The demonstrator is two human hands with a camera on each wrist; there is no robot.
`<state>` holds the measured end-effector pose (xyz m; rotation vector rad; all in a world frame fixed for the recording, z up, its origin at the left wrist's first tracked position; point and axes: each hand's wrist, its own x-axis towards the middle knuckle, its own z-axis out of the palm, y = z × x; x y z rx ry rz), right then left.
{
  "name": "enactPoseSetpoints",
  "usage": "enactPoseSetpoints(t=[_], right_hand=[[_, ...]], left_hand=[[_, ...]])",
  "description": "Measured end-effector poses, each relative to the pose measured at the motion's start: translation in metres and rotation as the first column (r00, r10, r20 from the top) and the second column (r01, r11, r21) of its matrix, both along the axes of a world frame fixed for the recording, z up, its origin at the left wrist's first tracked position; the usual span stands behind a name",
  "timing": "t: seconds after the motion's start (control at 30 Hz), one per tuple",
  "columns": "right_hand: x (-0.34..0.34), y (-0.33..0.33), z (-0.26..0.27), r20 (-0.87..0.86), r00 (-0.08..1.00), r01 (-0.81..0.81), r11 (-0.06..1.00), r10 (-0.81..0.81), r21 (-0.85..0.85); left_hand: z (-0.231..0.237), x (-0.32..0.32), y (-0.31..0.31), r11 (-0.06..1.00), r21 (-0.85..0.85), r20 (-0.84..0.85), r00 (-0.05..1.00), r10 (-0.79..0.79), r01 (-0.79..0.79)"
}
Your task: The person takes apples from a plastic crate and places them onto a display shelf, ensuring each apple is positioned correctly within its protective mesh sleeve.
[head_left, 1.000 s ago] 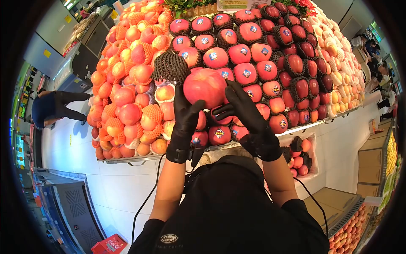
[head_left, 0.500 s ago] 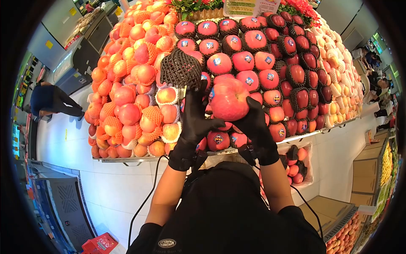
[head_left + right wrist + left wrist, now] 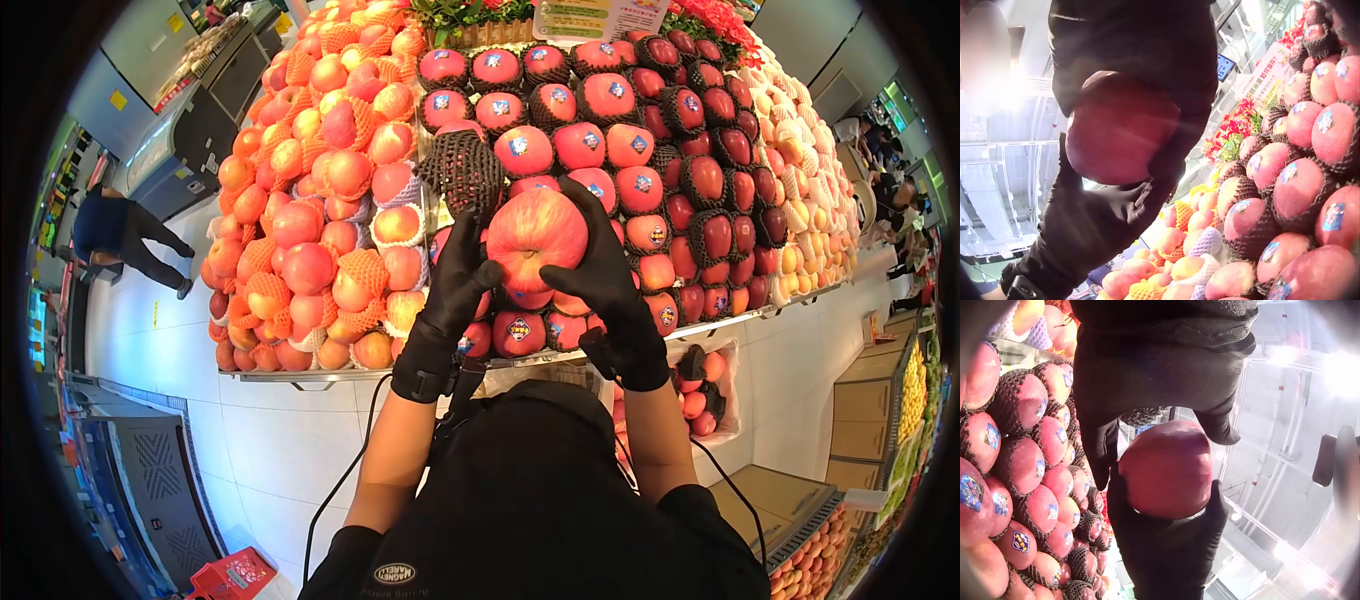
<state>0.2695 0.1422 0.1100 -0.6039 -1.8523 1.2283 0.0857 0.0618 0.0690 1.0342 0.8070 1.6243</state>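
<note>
A large red apple is held over the display, its sides between two black-gloved hands. The right hand grips it, thumb across the near face and fingers curled over the far right side. The left hand is at the apple's left, its thumb beside the fruit. An empty-looking black foam net stands out beyond the left fingers, which appear to hold it; the exact grip is hidden. From the left wrist view, the left hand arches over the apple, with the right hand beneath.
Rows of stickered apples in black nets fill the display below the hands. Orange-netted fruit is piled at left, pale-netted fruit at right. A box of fruit sits below the display edge. A person bends at far left.
The apple first moved right, then slightly back left, and has turned so that its hollow end shows. The black net has shifted right along with the left fingers.
</note>
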Motion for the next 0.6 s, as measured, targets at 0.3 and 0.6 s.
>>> enactPoseSetpoints(t=[0.3,0.6], right_hand=[[0.004,-0.012,0.022,-0.032,0.982,-0.189,0.982,0.188,-0.022],[0.012,-0.004,0.010,-0.033,0.969,-0.244,0.943,0.243,-0.228]], left_hand=[[0.038,0.001,-0.004,0.989,-0.010,0.035,0.989,-0.146,0.146],[0.021,0.014,0.000,0.992,0.090,-0.336,0.935,0.111,-0.086]])
